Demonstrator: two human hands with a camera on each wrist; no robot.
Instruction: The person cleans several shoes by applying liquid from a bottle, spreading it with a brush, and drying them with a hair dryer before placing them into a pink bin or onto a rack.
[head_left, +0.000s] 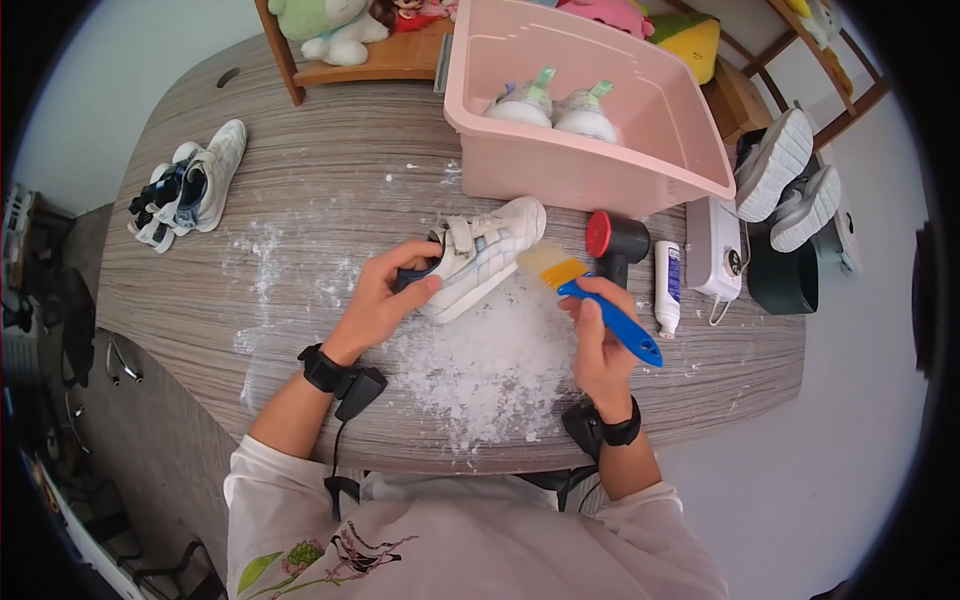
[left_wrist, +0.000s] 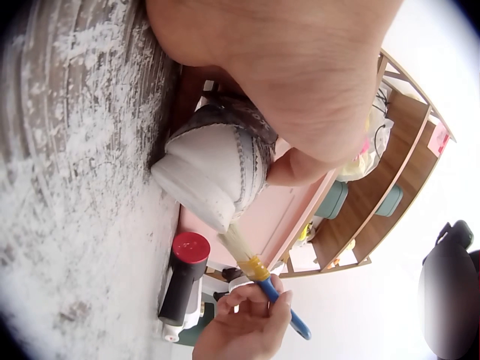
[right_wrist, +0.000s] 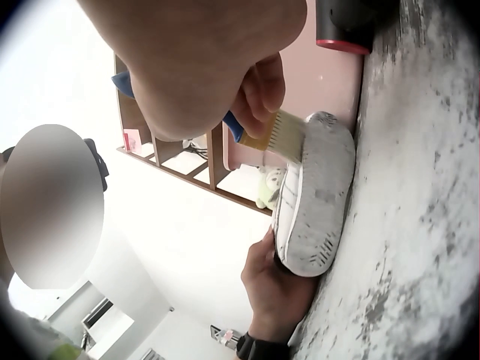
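My left hand [head_left: 382, 300] grips a white shoe [head_left: 485, 255] at its heel opening, fingers inside and thumb on the outer side. The toe points to the upper right in the head view. In the right wrist view the sole [right_wrist: 322, 195] of the shoe faces the camera, tilted up from the table. My right hand [head_left: 600, 345] holds a brush by its blue handle [head_left: 625, 325], and the pale bristles [head_left: 540, 260] are at the toe edge. White powder [head_left: 490, 360] covers the table below the shoe.
A pink bin [head_left: 570, 170] holding two white shoes stands behind. Near it on the right are a black device with a red end [head_left: 600, 234], a white bottle [head_left: 667, 290], a white appliance [head_left: 712, 245] and a dark green container [head_left: 782, 275]. More shoes [head_left: 215, 180] lie at left.
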